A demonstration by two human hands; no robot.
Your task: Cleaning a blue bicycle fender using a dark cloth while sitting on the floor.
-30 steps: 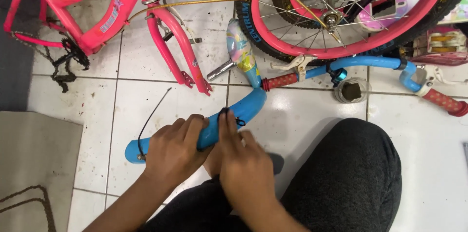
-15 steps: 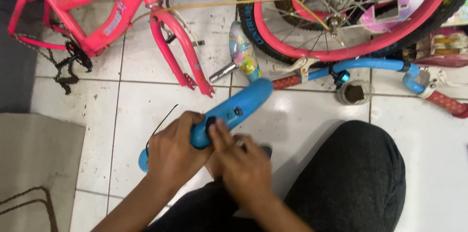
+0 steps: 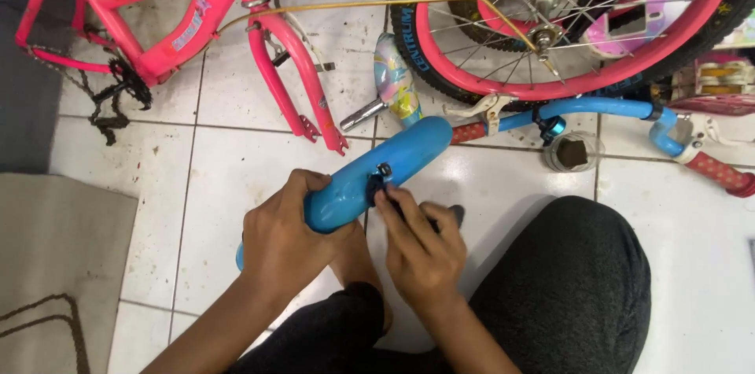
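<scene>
Left hand (image 3: 287, 236) grasping blue fender (image 3: 377, 173), right hand (image 3: 421, 252) pinching its black bracket (image 3: 376, 184)

The blue mudguard (image 3: 370, 177) has been lifted and turned: its far end, formerly low beside the handlebar, is now raised toward the painted saddle (image 3: 397, 83). The left hand (image 3: 287, 236) has been shifted from the middle of the guard to its near end, which is now mostly covered. The right hand (image 3: 421, 252) has been moved up along the guard, and its fingertips (image 3: 384, 197) are now set at the small dark bracket (image 3: 376, 183).
</scene>
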